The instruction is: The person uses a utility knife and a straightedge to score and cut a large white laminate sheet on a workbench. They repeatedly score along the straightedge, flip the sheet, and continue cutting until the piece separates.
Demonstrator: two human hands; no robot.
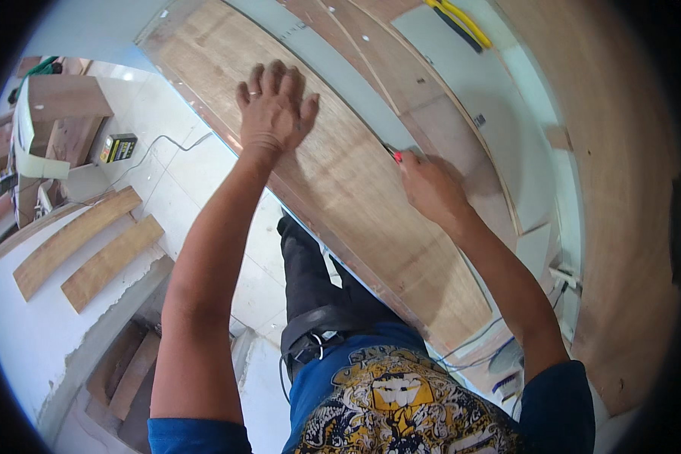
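A long light-brown plywood strip [348, 197] lies diagonally across the work surface in front of me. My left hand [274, 113] presses flat on the strip's upper part, palm down with fingers spread. Along the strip's far edge, my right hand [431, 185] is closed around a small tool with a red end [397, 157]. A thin dark tip shows beyond the red part, at the strip's edge. Most of the tool is hidden in the fist, so its exact kind is unclear. A pale sheet [340, 76] runs beside the strip.
Yellow-and-black-handled pliers [461, 24] lie at the far right. Curved wooden pieces [113, 262] rest on a white panel to the left. A yellow-and-black box [119, 147] and a cable [159, 138] are on the tiled floor. More cables [480, 356] lie at lower right.
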